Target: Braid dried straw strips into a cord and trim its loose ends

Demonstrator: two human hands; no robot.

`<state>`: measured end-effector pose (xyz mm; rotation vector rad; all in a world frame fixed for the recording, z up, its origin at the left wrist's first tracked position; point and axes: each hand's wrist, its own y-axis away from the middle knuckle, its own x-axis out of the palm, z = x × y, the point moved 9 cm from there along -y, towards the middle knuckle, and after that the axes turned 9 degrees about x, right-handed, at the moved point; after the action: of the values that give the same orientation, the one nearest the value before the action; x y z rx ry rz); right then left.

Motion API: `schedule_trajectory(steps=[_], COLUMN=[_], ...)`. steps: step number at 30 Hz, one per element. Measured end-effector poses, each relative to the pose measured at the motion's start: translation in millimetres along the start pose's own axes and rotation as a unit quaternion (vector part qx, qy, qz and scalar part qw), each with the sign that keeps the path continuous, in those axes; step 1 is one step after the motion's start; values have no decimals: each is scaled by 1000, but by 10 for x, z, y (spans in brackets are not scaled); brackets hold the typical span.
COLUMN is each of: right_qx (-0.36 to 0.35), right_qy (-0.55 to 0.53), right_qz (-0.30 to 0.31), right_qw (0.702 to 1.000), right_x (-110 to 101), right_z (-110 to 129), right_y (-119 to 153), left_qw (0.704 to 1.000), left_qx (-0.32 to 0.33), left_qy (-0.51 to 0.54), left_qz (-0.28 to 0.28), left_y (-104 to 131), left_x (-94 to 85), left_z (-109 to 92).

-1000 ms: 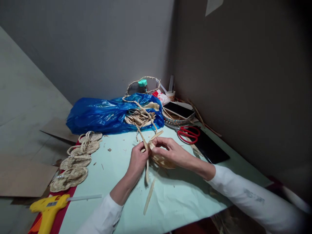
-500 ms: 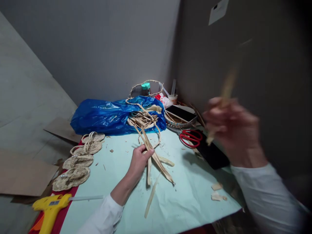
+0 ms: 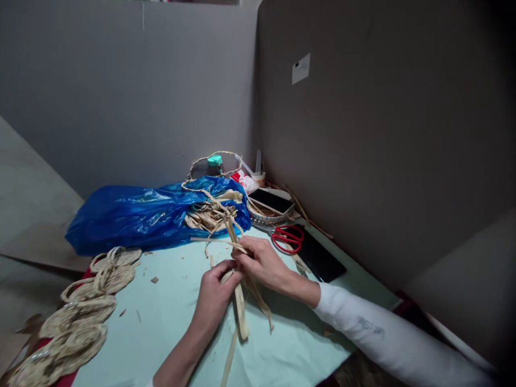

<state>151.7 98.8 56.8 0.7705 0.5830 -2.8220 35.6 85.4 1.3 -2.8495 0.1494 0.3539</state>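
Observation:
Several dried, straw-coloured fibre strips [image 3: 241, 314] hang down over the pale green table covering, and both hands grip them near the middle. My left hand [image 3: 220, 287] is closed round the strips, thumb on top. Just above and right of it, nearly touching, my right hand [image 3: 262, 263] pinches the upper part, with one thin strip sticking out to the left. Beyond my hands, an open blue plastic bag [image 3: 133, 217] shows a bundle of fibre strips [image 3: 205, 216] in its mouth. A braided cord [image 3: 201, 189] loops over the bag.
Woven straw sandals [image 3: 74, 317] line the left edge. Red-handled scissors [image 3: 288, 239] lie partly on a black flat object [image 3: 320, 258] at the right. Behind them a phone [image 3: 272, 201] rests on a round basket [image 3: 266, 217]. Grey partitions [image 3: 363, 134] rise behind and to the right.
My right hand has come down from the raised position at the right to the strips beside my left hand. The view has shifted, and the yellow glue gun is out of sight.

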Motion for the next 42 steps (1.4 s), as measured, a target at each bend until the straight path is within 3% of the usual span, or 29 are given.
schedule_trajectory(steps=[4, 7, 9, 11, 14, 16, 17, 19, 22, 24, 27, 29, 32, 34, 37, 39, 42], right_qx=[34, 77, 133, 154, 126, 119, 126, 123, 128, 137, 117, 54, -112, -247, -420, -483, -508], right_qy=[80, 273, 357, 366, 220, 30, -75, -236, -299, -297, -282, -242, -100, 17, 129, 160, 182], right_qz=[-136, -249, -268, -280, -246, -156, -80, 27, 104, 102, 51, -4, -86, -98, -52, -16, 29], right_qw=[987, 926, 885, 874, 935, 980, 986, 964, 940, 939, 951, 969, 985, 964, 897, 861, 842], right_x=[-824, -1493, -1737, -1802, -1551, -1184, -935, -532, -205, -181, -336, -497, -630, -520, -172, 34, 248], right_z=[-112, -272, -469, -598, -614, -565, -523, -366, -233, -244, -237, -122, 230, 500, 750, 811, 830], right_y=[-215, -279, -290, -272, -262, -267, -262, -198, -81, -44, -39, -17, 152, 359, 704, 875, 995], left_qw=[998, 993, 991, 991, 991, 989, 987, 984, 980, 977, 974, 974, 974, 973, 972, 970, 966], left_qx=[-54, -90, -95, -96, -89, -86, -87, -94, -103, -110, -111, -101, -92, -90, -84, -84, -93], left_qy=[33, 75, 89, 91, 100, 115, 124, 141, 161, 177, 199, 202, 207, 213, 218, 226, 242], left_qz=[-4, 2, 5, 5, -17, -43, -52, -61, -56, -42, -5, 11, 15, 8, -7, -16, -25], left_y=[44, 94, 103, 94, 62, 45, 42, 44, 58, 72, 94, 104, 112, 107, 88, 79, 85], left_x=[-41, -33, -25, -25, -64, -108, -122, -134, -115, -77, -2, 19, 14, -3, -31, -44, -53], left_z=[97, 150, 165, 185, 209, 215, 217, 217, 201, 194, 166, 134, 102, 100, 105, 109, 109])
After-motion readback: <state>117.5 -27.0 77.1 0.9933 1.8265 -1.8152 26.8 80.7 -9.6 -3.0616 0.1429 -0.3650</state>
